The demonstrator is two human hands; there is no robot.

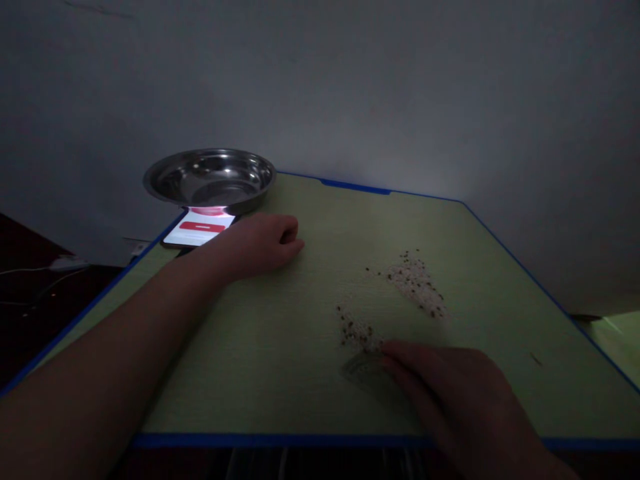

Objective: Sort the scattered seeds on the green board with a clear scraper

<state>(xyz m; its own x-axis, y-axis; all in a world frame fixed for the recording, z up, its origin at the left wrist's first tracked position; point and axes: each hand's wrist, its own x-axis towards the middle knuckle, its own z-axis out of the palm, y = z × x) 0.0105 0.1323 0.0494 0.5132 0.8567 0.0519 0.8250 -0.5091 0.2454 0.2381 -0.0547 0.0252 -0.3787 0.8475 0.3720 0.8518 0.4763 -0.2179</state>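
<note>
My left hand (273, 241) rests on the table in a loose fist beside the phone, with nothing visible in it. Low on the right, my right hand (450, 387) has its fingers pressed together, the tips touching the edge of a small heap of pale grains (357, 331) mixed with dark beans or seeds. Whatever lies between those fingertips is too small and dim to make out. Just below the heap shows a faint, clear curved shape (365, 368), its kind unclear. A second, larger patch of pale grains and dark specks (416, 283) is spread farther back to the right.
A shiny steel basin (213, 177) stands at the table's back left corner. In front of it lies a phone (200, 228) with a lit screen. The pale green table (280, 373) has a blue edge and meets a grey wall. A thin sliver (536, 359) lies at right.
</note>
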